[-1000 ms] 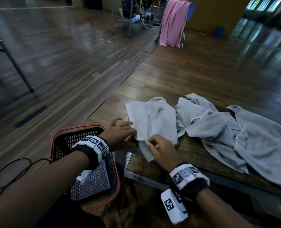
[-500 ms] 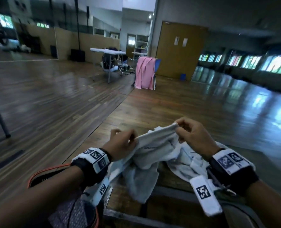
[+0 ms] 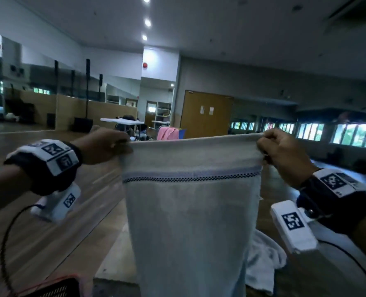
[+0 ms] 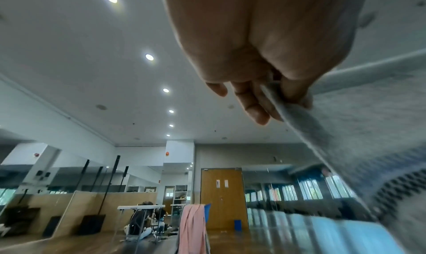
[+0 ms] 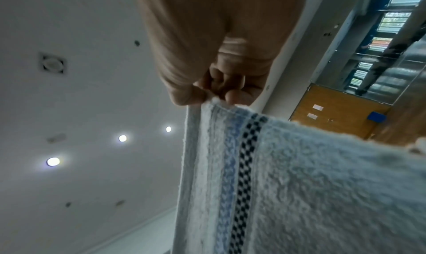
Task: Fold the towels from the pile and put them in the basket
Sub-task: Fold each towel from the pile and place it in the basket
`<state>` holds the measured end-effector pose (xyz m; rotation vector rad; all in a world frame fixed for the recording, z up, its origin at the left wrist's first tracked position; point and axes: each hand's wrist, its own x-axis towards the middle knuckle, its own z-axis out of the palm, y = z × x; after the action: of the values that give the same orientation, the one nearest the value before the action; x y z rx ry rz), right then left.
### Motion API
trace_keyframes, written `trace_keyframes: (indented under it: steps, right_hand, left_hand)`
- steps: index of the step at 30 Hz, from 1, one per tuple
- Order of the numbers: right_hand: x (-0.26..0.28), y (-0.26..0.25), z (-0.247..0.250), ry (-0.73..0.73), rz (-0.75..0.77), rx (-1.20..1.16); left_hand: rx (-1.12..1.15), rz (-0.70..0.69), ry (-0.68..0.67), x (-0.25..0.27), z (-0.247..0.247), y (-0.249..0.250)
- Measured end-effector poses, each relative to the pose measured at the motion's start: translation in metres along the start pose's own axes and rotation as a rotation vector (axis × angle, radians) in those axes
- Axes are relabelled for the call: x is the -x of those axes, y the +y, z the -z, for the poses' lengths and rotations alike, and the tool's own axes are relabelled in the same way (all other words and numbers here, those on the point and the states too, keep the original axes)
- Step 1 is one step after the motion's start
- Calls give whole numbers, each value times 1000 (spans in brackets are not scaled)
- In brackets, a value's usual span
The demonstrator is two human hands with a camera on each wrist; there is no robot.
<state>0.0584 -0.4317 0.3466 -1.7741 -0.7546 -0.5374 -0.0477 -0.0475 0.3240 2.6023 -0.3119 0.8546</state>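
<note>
A pale grey towel point(image 3: 190, 221) with a blue and black checked band hangs spread out in front of me, its top edge stretched level. My left hand point(image 3: 105, 144) pinches its top left corner and my right hand point(image 3: 278, 151) pinches its top right corner. The left wrist view shows the left hand point(image 4: 272, 94) holding the towel point(image 4: 359, 130) hem between thumb and fingers. In the right wrist view the right hand point(image 5: 221, 86) pinches the towel point(image 5: 299, 185) corner. More towels point(image 3: 263, 260) lie on the table behind it. The basket point(image 3: 55, 287) rim shows at bottom left.
A wooden floor point(image 3: 38, 221) stretches to the left. Far back stand a white folding table point(image 3: 122, 121), a pink cloth on a rack point(image 3: 167, 133) and a wooden double door point(image 3: 205, 114). Cables hang from both wrist units.
Both hands lifted the towel off the table and drew apart, so it now hangs spread flat at chest height. The head view tilted up from the table to the room.
</note>
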Motion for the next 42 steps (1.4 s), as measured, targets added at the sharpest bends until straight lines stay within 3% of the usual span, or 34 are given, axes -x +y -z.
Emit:
trace_keyframes:
  steps: [2, 6, 8, 11, 13, 17, 19, 22, 25, 29, 33, 37, 42]
  right_hand:
    - [-6, -14, 19, 27, 1, -47]
    - [-25, -42, 49, 47, 31, -103]
    - [-41, -54, 57, 125, 48, -114]
    - [-69, -64, 60, 280, 79, -35]
    - [-84, -57, 56, 309, 45, 77]
    - [-91, -8, 35, 117, -116, 185]
    - [-83, 17, 24, 9, -176, 294]
    - [-77, 33, 14, -25, -192, 309]
    - [-86, 16, 15, 45, -143, 173]
    - [-100, -30, 25, 186, -60, -8]
    - [-100, -53, 31, 151, -14, 20]
    - [-86, -45, 20, 100, -34, 71]
    - [-60, -5, 3, -66, -116, 157]
  left_hand:
    - [-53, -54, 77, -5, 28, 13]
    - [79, -91, 203, -28, 70, 39]
    - [96, -74, 252, -47, 83, 50]
    - [116, -61, 314, -75, 92, 62]
    - [154, -24, 315, -90, 87, 60]
    - [260, 179, 151, -96, 50, 24]
    - [206, 234, 111, -90, 26, 3]
    - [30, 74, 314, -86, 5, -9]
    - [-46, -40, 486, -95, 18, 0]
    - [77, -9, 631, -113, 52, 20]
    - [51, -42, 714, -106, 74, 32]
    - [64, -64, 636, -81, 65, 24]
    - [88, -18, 417, -43, 24, -3]
